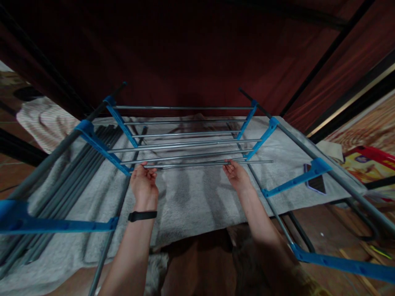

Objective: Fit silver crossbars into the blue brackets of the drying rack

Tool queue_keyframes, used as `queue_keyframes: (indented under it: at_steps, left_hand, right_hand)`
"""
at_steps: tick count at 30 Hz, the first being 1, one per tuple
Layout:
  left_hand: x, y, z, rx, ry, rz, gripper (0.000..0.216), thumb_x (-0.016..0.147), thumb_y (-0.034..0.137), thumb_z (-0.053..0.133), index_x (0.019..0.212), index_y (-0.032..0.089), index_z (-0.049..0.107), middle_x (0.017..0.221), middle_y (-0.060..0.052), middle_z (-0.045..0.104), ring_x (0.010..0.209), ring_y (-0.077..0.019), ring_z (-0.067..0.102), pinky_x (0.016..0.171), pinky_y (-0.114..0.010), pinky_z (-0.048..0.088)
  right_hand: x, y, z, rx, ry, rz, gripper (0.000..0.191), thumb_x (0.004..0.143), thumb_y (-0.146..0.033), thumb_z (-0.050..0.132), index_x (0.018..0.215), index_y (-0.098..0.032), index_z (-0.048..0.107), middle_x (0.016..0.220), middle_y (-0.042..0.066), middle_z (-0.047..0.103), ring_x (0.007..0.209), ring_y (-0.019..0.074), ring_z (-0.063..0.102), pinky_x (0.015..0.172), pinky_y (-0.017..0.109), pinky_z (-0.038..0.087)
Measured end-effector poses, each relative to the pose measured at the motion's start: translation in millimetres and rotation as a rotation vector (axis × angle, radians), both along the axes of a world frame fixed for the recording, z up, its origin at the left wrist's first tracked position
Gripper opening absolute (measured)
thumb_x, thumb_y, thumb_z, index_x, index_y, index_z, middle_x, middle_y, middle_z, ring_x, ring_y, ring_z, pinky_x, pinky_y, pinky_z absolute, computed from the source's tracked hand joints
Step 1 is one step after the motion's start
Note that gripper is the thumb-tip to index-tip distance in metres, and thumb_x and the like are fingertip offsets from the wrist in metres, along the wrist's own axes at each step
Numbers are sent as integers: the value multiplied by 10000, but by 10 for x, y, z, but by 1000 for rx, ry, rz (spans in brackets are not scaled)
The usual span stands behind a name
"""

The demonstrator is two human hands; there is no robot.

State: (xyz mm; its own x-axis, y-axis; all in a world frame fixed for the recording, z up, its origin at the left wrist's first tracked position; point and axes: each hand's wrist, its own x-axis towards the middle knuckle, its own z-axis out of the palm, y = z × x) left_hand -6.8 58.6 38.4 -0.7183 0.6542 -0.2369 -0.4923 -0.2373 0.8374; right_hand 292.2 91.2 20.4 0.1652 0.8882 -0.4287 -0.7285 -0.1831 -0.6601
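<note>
A rack frame of grey tubes and blue plastic brackets [101, 147] stands over a grey towel [191, 197]. Several thin steel rods span between the brackets. My left hand [144, 182], with a black band on its wrist, is closed on the left part of the nearest steel rod [191, 164]. My right hand [236, 174] pinches the same rod farther right. The rod's right end sticks out past the blue bracket [261, 142].
A bundle of spare grey tubes [61, 185] lies on the towel at the left. A phone [314, 183] lies on the towel's right edge. A colourful box [367, 162] and a striped cloth [46, 123] lie on the floor. Dark red curtain behind.
</note>
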Motion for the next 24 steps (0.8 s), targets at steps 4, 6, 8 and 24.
queue_keyframes:
  at_steps: [4, 6, 8, 24]
  left_hand:
    - [23, 5, -24, -1, 0, -10, 133, 895, 245, 532, 819, 158, 598, 601, 28, 560, 506, -88, 545, 499, -199, 373]
    - [39, 9, -36, -5, -7, -30, 132, 894, 240, 535, 816, 154, 597, 588, 32, 548, 504, -88, 545, 493, -198, 367]
    - [56, 15, -41, -5, -20, -52, 134, 897, 238, 533, 814, 153, 594, 585, 32, 547, 507, -89, 548, 491, -195, 369]
    - [154, 55, -115, -22, -39, -155, 146, 860, 281, 622, 811, 145, 609, 572, 41, 554, 515, -81, 566, 482, -183, 377]
  right_hand:
    - [-7, 11, -33, 8, -7, -1, 169, 860, -112, 579, 736, -214, 630, 695, -14, 721, 675, 93, 678, 729, 220, 593]
    - [-10, 14, -57, 22, -7, 17, 152, 853, -117, 593, 742, -213, 633, 714, -11, 727, 690, 95, 682, 743, 224, 592]
    - [-15, 17, -82, 39, -11, 30, 124, 837, -129, 623, 750, -216, 635, 734, -10, 733, 708, 100, 687, 756, 228, 591]
    - [21, 35, -134, 75, 2, 12, 151, 822, -102, 614, 728, -217, 643, 742, -11, 735, 733, 100, 691, 756, 234, 590]
